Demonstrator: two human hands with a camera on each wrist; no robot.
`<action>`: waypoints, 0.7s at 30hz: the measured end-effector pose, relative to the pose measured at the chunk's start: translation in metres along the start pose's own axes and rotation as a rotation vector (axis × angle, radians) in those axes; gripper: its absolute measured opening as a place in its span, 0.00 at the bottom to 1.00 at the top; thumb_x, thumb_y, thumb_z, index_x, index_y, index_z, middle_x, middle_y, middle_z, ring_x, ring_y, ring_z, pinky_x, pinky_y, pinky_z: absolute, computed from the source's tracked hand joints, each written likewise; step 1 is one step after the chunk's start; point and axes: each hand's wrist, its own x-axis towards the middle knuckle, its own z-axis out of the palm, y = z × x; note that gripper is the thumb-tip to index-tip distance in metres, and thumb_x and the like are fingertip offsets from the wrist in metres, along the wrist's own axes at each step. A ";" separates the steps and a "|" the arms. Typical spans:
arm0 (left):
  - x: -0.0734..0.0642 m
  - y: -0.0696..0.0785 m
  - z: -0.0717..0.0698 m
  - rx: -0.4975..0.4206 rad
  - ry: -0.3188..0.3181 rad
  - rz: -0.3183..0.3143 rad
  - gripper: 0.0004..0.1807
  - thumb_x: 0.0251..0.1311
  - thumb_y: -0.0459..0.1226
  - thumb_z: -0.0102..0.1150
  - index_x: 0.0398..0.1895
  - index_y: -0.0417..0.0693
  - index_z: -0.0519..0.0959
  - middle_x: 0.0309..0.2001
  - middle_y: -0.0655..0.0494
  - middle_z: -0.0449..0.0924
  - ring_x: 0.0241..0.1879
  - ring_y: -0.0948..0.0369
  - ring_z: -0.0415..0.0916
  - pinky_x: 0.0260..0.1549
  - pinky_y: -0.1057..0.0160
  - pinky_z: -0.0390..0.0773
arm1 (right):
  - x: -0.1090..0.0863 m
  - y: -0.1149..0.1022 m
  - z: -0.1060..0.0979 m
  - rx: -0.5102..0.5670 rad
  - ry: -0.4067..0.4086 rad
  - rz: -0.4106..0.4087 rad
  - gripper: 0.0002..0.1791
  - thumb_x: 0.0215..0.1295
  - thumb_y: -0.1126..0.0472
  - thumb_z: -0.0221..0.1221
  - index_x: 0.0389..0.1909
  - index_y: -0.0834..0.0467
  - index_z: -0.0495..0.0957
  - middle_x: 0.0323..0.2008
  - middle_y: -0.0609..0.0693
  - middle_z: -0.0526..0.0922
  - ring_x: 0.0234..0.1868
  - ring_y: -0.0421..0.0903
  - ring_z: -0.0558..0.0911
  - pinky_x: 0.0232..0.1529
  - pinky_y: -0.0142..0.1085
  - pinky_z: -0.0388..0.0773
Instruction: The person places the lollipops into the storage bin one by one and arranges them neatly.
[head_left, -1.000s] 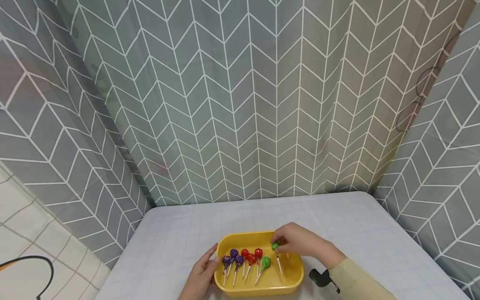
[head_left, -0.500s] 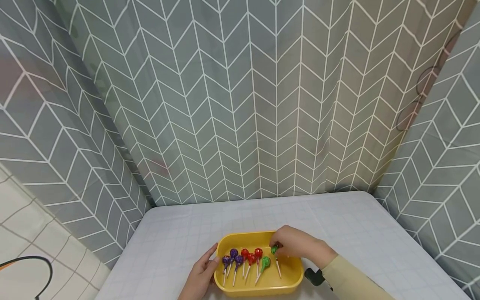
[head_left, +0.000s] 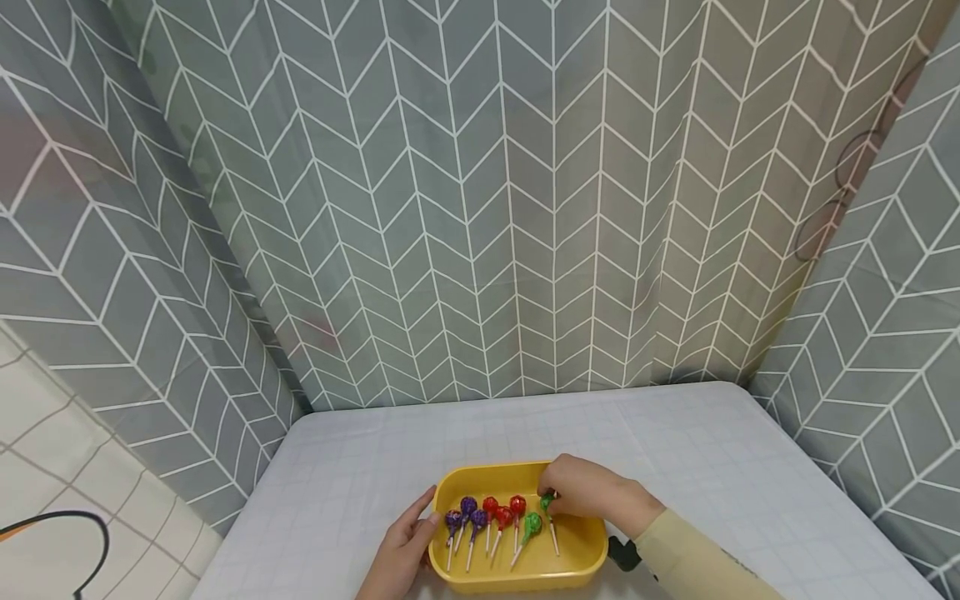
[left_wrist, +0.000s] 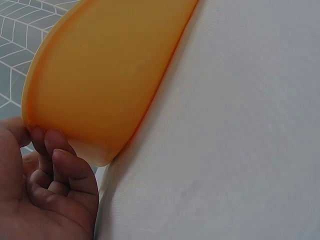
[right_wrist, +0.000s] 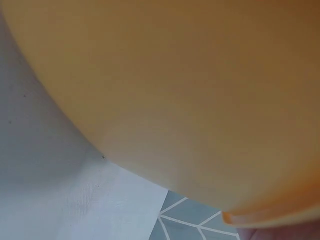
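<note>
A yellow tray lies on the white-covered table, with lollipops in it. My left hand grips its left end; in the left wrist view the curled fingers press against the outer wall. Inside the tray's right part, my right hand pinches a green lollipop by its head, the white stick pointing toward me. Beside it lies another green lollipop, then red lollipops and purple lollipops farther left. In the right wrist view the tray wall hides nearly all of the hand.
The table is covered with a white cloth. Grey patterned curtains hang behind it and on both sides. A black device sits under the right wrist, close to the tray's right end.
My right hand has shifted slightly left and down with the green lollipop. A second white stick seen by it earlier is now hidden. The left hand and tray stay put.
</note>
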 end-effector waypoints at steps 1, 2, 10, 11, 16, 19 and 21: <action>0.000 0.000 0.000 -0.001 -0.001 -0.001 0.41 0.70 0.56 0.52 0.78 0.46 0.55 0.35 0.48 0.82 0.24 0.59 0.73 0.23 0.62 0.77 | 0.000 0.000 0.000 -0.003 -0.001 0.001 0.03 0.57 0.63 0.71 0.31 0.55 0.87 0.25 0.38 0.80 0.24 0.34 0.72 0.32 0.27 0.76; 0.000 0.000 0.000 -0.002 -0.002 -0.002 0.41 0.70 0.56 0.52 0.78 0.46 0.55 0.35 0.48 0.82 0.24 0.59 0.73 0.24 0.62 0.77 | 0.000 0.000 0.000 -0.007 -0.003 0.001 0.03 0.57 0.63 0.71 0.31 0.55 0.87 0.25 0.38 0.79 0.24 0.34 0.71 0.32 0.27 0.75; -0.001 0.003 0.001 0.013 0.006 -0.009 0.40 0.70 0.55 0.52 0.78 0.45 0.55 0.34 0.49 0.82 0.25 0.59 0.73 0.25 0.62 0.77 | 0.002 0.001 0.003 -0.020 -0.013 0.003 0.02 0.57 0.63 0.71 0.31 0.55 0.87 0.26 0.39 0.80 0.25 0.33 0.71 0.33 0.27 0.76; -0.001 0.003 0.001 0.015 0.007 -0.009 0.40 0.70 0.55 0.52 0.77 0.45 0.55 0.34 0.49 0.82 0.25 0.59 0.73 0.25 0.62 0.77 | 0.002 0.001 0.003 -0.020 -0.013 0.004 0.02 0.57 0.63 0.71 0.31 0.55 0.87 0.26 0.39 0.80 0.25 0.33 0.72 0.33 0.27 0.76; -0.001 0.003 0.001 0.009 0.006 -0.004 0.40 0.70 0.55 0.52 0.77 0.45 0.56 0.33 0.48 0.81 0.24 0.59 0.72 0.24 0.62 0.77 | 0.002 -0.001 0.002 -0.021 -0.015 0.000 0.03 0.57 0.62 0.71 0.31 0.55 0.87 0.26 0.39 0.80 0.25 0.34 0.72 0.33 0.27 0.76; -0.001 0.002 0.001 -0.005 0.005 -0.002 0.39 0.71 0.54 0.52 0.77 0.45 0.56 0.32 0.48 0.81 0.24 0.59 0.72 0.24 0.63 0.77 | 0.003 -0.001 0.003 -0.019 -0.015 -0.007 0.03 0.57 0.62 0.71 0.31 0.55 0.87 0.25 0.38 0.80 0.25 0.33 0.71 0.33 0.27 0.76; -0.001 0.002 0.001 -0.013 0.004 0.000 0.39 0.71 0.54 0.52 0.77 0.45 0.56 0.32 0.48 0.81 0.24 0.60 0.72 0.24 0.63 0.76 | 0.003 0.000 0.003 -0.013 -0.013 -0.013 0.03 0.57 0.61 0.72 0.31 0.55 0.87 0.25 0.37 0.79 0.25 0.33 0.71 0.33 0.27 0.76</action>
